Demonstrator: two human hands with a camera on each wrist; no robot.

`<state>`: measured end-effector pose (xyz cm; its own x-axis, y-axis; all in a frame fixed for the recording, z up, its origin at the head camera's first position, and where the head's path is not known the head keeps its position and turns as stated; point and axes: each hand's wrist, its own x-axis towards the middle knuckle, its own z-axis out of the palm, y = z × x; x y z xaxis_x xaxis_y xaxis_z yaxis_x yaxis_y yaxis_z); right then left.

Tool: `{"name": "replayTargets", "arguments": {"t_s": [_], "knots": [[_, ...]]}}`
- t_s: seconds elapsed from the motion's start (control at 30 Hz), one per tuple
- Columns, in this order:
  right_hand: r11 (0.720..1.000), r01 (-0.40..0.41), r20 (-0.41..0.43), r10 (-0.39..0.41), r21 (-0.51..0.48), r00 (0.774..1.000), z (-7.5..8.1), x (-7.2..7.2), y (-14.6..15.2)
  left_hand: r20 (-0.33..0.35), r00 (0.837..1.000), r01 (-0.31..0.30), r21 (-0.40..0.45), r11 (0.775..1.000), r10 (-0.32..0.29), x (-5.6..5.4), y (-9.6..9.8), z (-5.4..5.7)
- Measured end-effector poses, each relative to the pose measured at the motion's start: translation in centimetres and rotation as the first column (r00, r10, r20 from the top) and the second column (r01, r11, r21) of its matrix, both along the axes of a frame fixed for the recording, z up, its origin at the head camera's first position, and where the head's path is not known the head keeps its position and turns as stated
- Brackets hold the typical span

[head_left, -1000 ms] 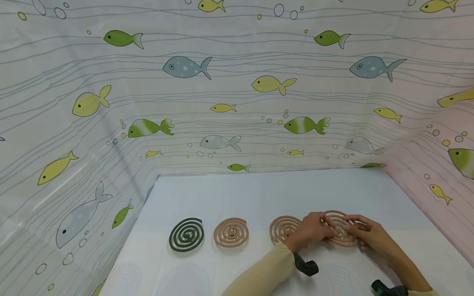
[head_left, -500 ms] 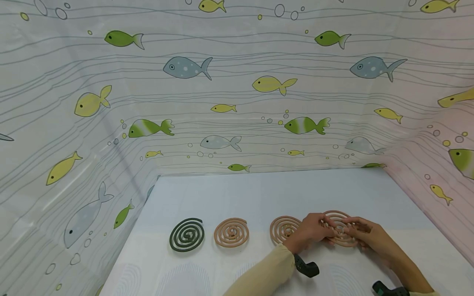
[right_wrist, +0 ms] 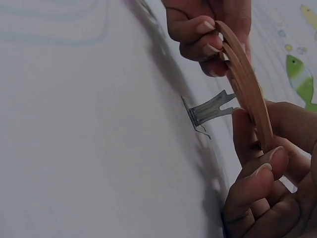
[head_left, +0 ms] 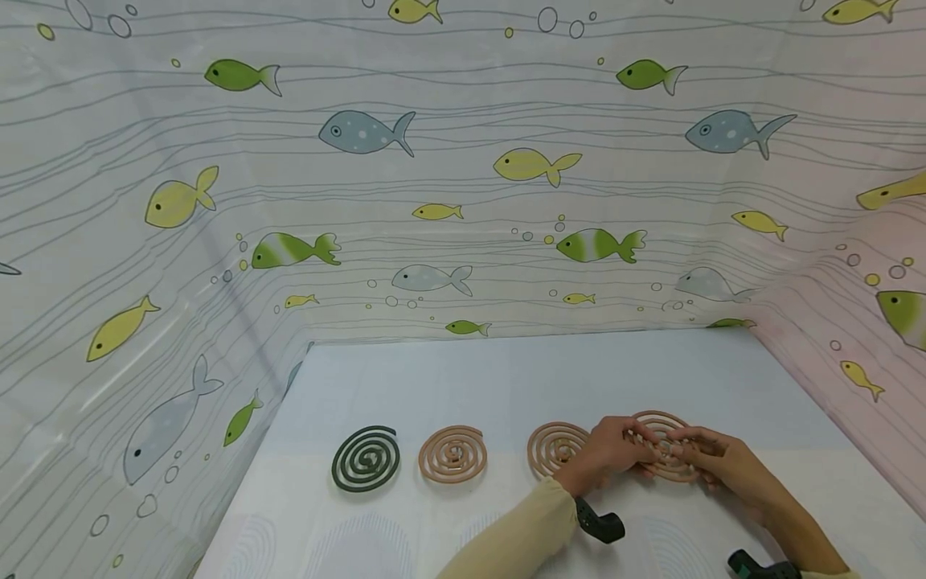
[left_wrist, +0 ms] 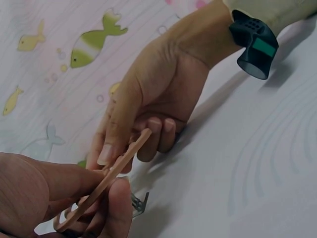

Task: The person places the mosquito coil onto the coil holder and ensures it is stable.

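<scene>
Both hands hold a brown mosquito coil (right_wrist: 247, 84) tilted up off the table at the right of the head view. My left hand (head_left: 613, 447) grips its left side between thumb and fingers. On the opposite edge, my right hand (head_left: 723, 460) pinches the coil. A small metal coil stand (right_wrist: 212, 108) sits under the coil in the right wrist view, its forked prongs reaching up to the coil's underside. The fingers partly cover the coil's middle, so how the prongs meet it is hidden.
Another brown coil (head_left: 547, 441) lies just left of my left hand, partly behind the wrist. Farther left are a third brown coil (head_left: 452, 455) and a dark green coil (head_left: 365, 459). The white table (head_left: 463, 386) is bounded by fish-patterned sheeting (head_left: 463, 233).
The right hand's fingers have shifted slightly on the coil. The left hand and the other coils stay where they were.
</scene>
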<state>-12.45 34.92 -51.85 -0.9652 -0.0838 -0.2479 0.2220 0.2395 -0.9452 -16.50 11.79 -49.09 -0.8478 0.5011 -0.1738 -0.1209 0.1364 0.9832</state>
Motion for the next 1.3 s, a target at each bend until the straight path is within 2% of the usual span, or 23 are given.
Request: {"name": "replayTargets", "arguments": {"t_s": [0.2, 0.6, 0.73, 0.9, 1.13, 1.3], "knots": [[0.999, -0.014, 0.009, 0.014, 0.045, 1.000, -0.1, -0.2, -0.2, 0.022, 1.000, -0.004, -0.003, 1.000, 0.004, 0.2, 0.2, -0.1], [0.997, -0.014, -0.007, 0.015, 0.079, 1.000, -0.2, 0.0, -0.5, 0.009, 0.999, -0.037, 0.003, 0.999, 0.037, 0.7, 0.3, -0.4], [0.996, 0.001, -0.014, 0.000, 0.088, 1.000, -0.4, -0.1, -0.5, -0.016, 0.997, -0.069, 0.010, 0.998, 0.069, 0.9, 0.6, -0.4], [0.996, 0.014, -0.016, -0.012, 0.089, 1.000, -0.5, -0.1, -0.5, -0.048, 0.993, -0.108, -0.023, 0.994, 0.106, 1.2, 0.9, -0.7], [0.996, 0.022, -0.012, -0.021, 0.087, 1.000, -0.2, 0.0, -0.6, -0.077, 0.991, -0.117, -0.047, 0.992, 0.113, 1.6, 0.8, -0.5], [0.995, 0.024, -0.008, -0.024, 0.096, 1.000, 0.1, 0.2, -0.8, -0.051, 0.992, -0.114, 0.008, 0.993, 0.114, 1.8, 0.8, -0.4]]}}
